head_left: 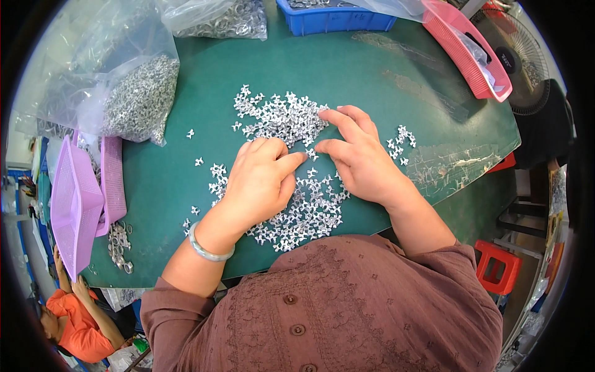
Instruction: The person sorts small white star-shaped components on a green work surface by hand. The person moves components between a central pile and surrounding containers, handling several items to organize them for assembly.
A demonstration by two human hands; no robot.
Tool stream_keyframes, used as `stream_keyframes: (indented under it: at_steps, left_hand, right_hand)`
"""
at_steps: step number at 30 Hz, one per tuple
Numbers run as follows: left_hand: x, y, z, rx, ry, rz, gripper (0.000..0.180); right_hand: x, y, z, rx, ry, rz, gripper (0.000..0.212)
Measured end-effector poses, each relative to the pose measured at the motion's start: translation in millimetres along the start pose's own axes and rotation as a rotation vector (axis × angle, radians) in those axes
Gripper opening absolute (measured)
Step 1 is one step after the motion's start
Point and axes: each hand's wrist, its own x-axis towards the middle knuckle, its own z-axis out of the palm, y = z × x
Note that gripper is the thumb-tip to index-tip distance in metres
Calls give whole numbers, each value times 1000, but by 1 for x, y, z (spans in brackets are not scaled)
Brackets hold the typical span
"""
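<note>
A heap of small silver metal pieces [291, 118], each with short lobes, lies in the middle of the green table. A looser spread of the same pieces [304, 214] lies nearer my body. My left hand [263, 173] rests between the two, with a bangle on its wrist. Its index finger stretches right to a few pieces; the other fingers bend down at the heap's near edge, their tips partly hidden. On the right, my right hand [356, 152] has its fingers apart, one fingertip touching the heap's right edge and another beside a piece near my left fingertip.
Clear bags of metal parts [139, 99] stand at the left, beside purple baskets [77, 204]. A blue tray [341, 22] and a pink basket [462, 49] sit at the far edge. A small cluster of pieces [401, 142] lies right. A person in orange [87, 325] is at lower left.
</note>
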Motion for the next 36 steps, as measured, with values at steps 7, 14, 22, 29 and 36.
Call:
stream_keyframes:
  at_steps: [7,14,22,29,36]
  left_hand:
    - [-2,-3,-1,36,-8,14,21]
    - [-1,-1,2,11,10,13,20]
    - [-2,-3,-2,-100,-8,54,14]
    - [-1,-1,0,-75,67,8,20]
    - [-3,0,-2,-26,8,28,24]
  right_hand:
    - [0,0,0,-10,-27,-10,26]
    - [-2,0,-2,-9,-71,-28,31]
    - [-1,-3,6,-103,0,54,42]
    - [0,-1,0,-52,-56,-13,39]
    - [1,-1,0,-15,-28,4,31]
